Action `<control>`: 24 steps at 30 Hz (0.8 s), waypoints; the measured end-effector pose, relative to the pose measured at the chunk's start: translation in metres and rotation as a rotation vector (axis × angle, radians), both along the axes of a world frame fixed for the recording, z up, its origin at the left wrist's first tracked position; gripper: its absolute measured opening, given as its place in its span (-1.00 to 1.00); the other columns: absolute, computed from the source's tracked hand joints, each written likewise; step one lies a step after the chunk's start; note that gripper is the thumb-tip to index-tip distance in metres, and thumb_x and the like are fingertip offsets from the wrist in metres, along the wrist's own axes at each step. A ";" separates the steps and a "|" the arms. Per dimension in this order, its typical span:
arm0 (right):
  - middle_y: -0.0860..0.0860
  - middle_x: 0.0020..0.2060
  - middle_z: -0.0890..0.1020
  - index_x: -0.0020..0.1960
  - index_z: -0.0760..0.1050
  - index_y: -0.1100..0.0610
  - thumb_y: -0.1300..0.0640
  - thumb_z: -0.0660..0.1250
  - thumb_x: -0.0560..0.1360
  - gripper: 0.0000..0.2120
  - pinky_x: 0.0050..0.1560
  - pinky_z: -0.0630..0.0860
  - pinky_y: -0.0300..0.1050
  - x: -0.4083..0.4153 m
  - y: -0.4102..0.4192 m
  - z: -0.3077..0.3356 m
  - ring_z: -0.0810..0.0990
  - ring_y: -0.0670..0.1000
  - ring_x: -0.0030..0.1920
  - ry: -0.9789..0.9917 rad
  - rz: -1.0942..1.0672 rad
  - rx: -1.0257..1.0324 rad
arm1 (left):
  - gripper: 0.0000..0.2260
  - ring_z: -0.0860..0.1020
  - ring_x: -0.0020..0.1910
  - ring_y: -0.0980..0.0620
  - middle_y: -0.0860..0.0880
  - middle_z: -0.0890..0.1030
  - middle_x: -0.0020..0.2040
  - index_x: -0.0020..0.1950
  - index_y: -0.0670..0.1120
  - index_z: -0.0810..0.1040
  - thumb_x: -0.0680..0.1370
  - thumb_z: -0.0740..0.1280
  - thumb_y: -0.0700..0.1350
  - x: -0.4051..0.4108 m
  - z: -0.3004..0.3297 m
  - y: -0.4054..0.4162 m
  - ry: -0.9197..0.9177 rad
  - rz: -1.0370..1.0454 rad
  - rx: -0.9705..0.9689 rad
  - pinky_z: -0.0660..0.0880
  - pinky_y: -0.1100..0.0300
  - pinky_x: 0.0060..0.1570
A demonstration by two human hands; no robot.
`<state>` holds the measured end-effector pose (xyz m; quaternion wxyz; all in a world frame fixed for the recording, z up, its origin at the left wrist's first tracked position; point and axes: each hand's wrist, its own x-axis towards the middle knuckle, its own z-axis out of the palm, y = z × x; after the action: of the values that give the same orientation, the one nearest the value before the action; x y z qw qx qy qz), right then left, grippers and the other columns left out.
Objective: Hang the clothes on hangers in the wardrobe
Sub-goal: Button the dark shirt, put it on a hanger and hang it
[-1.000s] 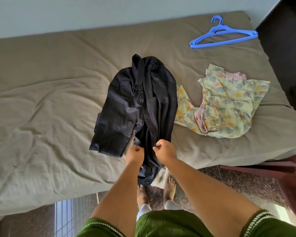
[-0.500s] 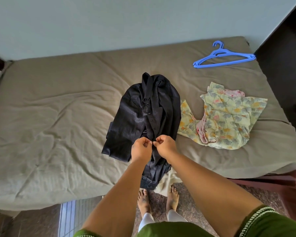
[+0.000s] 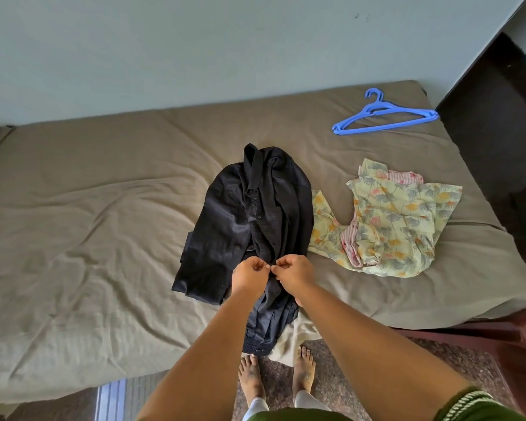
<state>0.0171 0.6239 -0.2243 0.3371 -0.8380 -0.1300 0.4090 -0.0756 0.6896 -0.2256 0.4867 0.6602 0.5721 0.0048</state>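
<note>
Both hands (left [image 3: 249, 273], right [image 3: 293, 273]) pinch one dark shirt [image 3: 255, 220].

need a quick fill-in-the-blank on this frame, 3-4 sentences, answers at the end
1. Both hands, left hand and right hand, pinch the front of the ____ shirt.
2. The hanger lying on the bed is ____ in colour.
3. The floral garment lies to the ____ of the shirt.
4. The shirt's lower end hangs over the bed's ____ edge.

Answers: black; blue; right; near

No readable text, label, brand, number or sign shows anywhere.
</note>
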 end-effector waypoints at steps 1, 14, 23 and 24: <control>0.03 -0.24 0.68 -0.20 0.56 0.02 0.12 0.50 0.41 -0.88 0.04 0.60 0.01 0.001 0.000 0.000 0.67 0.04 -0.14 0.011 -0.020 0.005 | -0.87 0.49 -0.32 0.08 0.01 0.59 -0.31 -0.16 -0.10 0.59 0.55 0.35 -0.09 0.001 0.000 0.000 0.001 0.005 -0.007 0.42 0.23 -0.32; 0.13 -0.32 0.67 -0.22 0.59 0.16 0.28 0.41 0.48 -0.89 -0.03 0.65 0.03 0.008 0.001 -0.010 0.66 0.04 -0.26 0.264 -0.134 0.060 | -0.85 0.56 -0.36 -0.07 -0.10 0.57 -0.34 -0.21 -0.12 0.58 0.54 0.31 -0.15 0.007 -0.011 0.010 -0.051 0.103 -0.251 0.62 -0.15 -0.11; 0.11 -0.38 0.61 -0.28 0.52 0.16 0.29 0.47 0.42 -0.83 -0.12 0.63 0.01 0.007 0.001 -0.012 0.59 0.03 -0.36 0.277 -0.121 0.080 | -0.80 0.65 -0.26 -0.15 -0.20 0.65 -0.27 -0.23 -0.18 0.59 0.56 0.36 -0.12 0.013 -0.011 0.016 -0.024 0.045 -0.219 0.64 -0.05 -0.10; 0.10 -0.37 0.60 -0.27 0.51 0.16 0.31 0.45 0.44 -0.83 -0.16 0.60 -0.04 0.007 0.001 -0.011 0.58 0.01 -0.37 0.301 -0.128 0.090 | -0.79 0.63 -0.29 -0.13 -0.18 0.62 -0.30 -0.26 -0.16 0.57 0.56 0.36 -0.15 0.012 -0.012 0.018 -0.047 0.075 -0.265 0.64 -0.06 -0.09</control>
<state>0.0237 0.6254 -0.2354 0.4154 -0.7578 -0.0426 0.5014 -0.0639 0.7073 -0.2379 0.5824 0.5679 0.5804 -0.0373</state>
